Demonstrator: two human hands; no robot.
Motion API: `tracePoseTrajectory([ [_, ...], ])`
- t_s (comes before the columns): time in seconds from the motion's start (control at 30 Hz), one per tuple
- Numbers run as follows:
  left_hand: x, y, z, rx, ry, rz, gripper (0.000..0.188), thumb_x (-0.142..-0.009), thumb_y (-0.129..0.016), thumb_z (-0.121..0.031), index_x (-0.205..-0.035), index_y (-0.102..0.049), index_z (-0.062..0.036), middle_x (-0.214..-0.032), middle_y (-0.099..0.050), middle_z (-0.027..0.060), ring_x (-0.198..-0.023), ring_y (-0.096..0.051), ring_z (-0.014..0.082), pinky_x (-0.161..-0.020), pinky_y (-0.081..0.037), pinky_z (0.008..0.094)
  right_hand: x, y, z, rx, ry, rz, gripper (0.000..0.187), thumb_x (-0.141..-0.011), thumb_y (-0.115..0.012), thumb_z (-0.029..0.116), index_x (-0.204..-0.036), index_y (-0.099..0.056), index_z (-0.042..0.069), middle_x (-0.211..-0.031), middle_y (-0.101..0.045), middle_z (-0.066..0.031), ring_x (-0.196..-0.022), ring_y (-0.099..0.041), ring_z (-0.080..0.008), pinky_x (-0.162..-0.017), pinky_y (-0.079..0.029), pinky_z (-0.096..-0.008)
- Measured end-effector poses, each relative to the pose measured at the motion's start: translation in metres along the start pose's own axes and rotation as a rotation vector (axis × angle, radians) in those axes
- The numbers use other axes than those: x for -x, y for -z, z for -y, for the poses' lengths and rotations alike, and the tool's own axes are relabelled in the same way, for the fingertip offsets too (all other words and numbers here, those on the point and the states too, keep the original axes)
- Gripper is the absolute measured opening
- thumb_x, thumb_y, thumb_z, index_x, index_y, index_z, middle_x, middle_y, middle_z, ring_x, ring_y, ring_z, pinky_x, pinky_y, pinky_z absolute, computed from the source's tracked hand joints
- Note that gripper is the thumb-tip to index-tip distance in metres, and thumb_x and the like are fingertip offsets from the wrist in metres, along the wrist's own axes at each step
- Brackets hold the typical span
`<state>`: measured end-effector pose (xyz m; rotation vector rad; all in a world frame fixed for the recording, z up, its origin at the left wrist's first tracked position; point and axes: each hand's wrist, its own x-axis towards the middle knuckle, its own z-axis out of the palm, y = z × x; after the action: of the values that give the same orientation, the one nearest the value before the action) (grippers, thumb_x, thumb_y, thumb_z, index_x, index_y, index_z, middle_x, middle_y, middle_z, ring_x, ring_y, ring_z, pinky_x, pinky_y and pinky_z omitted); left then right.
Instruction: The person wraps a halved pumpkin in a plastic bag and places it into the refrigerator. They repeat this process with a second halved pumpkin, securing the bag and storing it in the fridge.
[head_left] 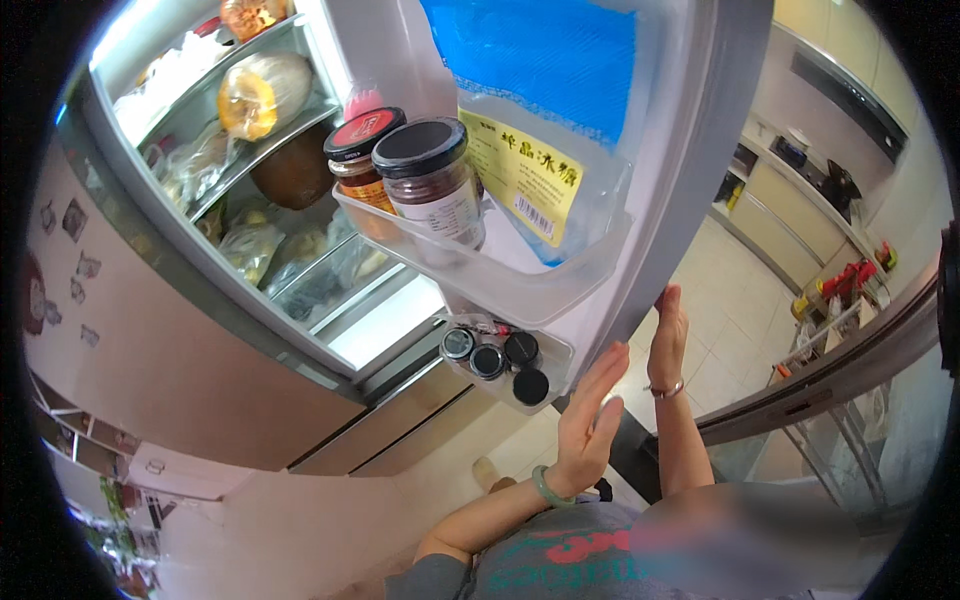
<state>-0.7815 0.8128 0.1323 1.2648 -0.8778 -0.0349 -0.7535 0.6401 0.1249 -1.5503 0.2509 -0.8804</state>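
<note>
Meanwhile both hands, left hand [590, 420] and right hand [668, 335], lie spread flat against the edge of the open fridge door [690, 150], gripping nothing.

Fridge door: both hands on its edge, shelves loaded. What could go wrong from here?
1. The two jars stand tall above the rim of the upper door shelf; a hard swing might tip them.
2. The left hand and right hand sit at the fridge door edge, so fingers could get pinched.
3. The small bottles in the lower bin could rattle loose.
</note>
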Motion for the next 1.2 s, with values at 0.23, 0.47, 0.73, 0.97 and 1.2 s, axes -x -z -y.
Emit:
tracePoseTrajectory([
  [0.23,0.044,0.005,-0.017,-0.505,-0.326,-0.209,0.054,-0.088,-0.056,-0.01,-0.136,-0.04,0.0085,-0.146,-0.026,0.0324,-0.136,-0.027,0.0452,-0.109,-0.027,0.0513,0.076,-0.011,0.027,-0.071,0.032,0.187,0.063,-0.104,-0.025,0.043,-0.124,-0.054,-0.009,-0.127,-0.056,-0.0186,-0.122,-0.051,-0.0246,-0.107,-0.035,-0.0368],
  [0.47,0.072,0.035,-0.034,-0.768,-0.166,-0.456,0.061,-0.089,-0.056,-0.01,-0.141,-0.032,0.0084,-0.15,-0.02,0.0294,-0.14,-0.022,0.0426,-0.112,-0.021,0.0494,0.104,-0.059,-0.044,-0.192,-0.524,0.28,0.05,-0.099,-0.041,0.043,-0.128,-0.054,0.004,-0.134,-0.053,-0.0079,-0.118,-0.051,-0.0194,-0.096,-0.04,-0.0347],
  [0.73,0.063,0.115,-0.038,-0.907,-0.117,-0.827,0.062,-0.091,-0.051,-0.009,-0.145,-0.025,0.0038,-0.153,-0.018,0.0241,-0.142,-0.02,0.0377,-0.114,-0.018,0.0456,0.156,-0.176,-0.15,-0.416,-1.122,0.66,0.082,-0.092,-0.04,0.064,-0.147,-0.023,0.006,-0.151,-0.026,-0.0164,-0.138,-0.03,-0.0311,-0.108,-0.028,-0.0491],
  [0.97,0.038,0.206,-0.037,-0.896,-0.117,-0.98,0.058,-0.095,-0.052,-0.011,-0.145,-0.027,0.0021,-0.152,-0.025,0.0213,-0.139,-0.027,0.036,-0.112,-0.025,0.044,0.167,-0.249,-0.166,-0.4,-1.317,0.605,0.1,-0.089,-0.037,0.07,-0.15,0.003,0.001,-0.156,-0.007,-0.0198,-0.142,-0.021,-0.0348,-0.112,-0.02,-0.054],
  [1.2,0.026,0.273,-0.023,-1.018,-0.049,-1.026,0.055,-0.092,-0.06,-0.014,-0.142,-0.039,-0.0057,-0.151,-0.027,0.0174,-0.139,-0.027,0.0322,-0.11,-0.028,0.0429,0.176,-0.306,-0.202,-0.662,-1.412,0.567,0.105,-0.084,-0.04,0.075,-0.15,-0.002,0.002,-0.155,-0.017,-0.0122,-0.136,-0.03,-0.0326,-0.11,-0.024,-0.0521],
])
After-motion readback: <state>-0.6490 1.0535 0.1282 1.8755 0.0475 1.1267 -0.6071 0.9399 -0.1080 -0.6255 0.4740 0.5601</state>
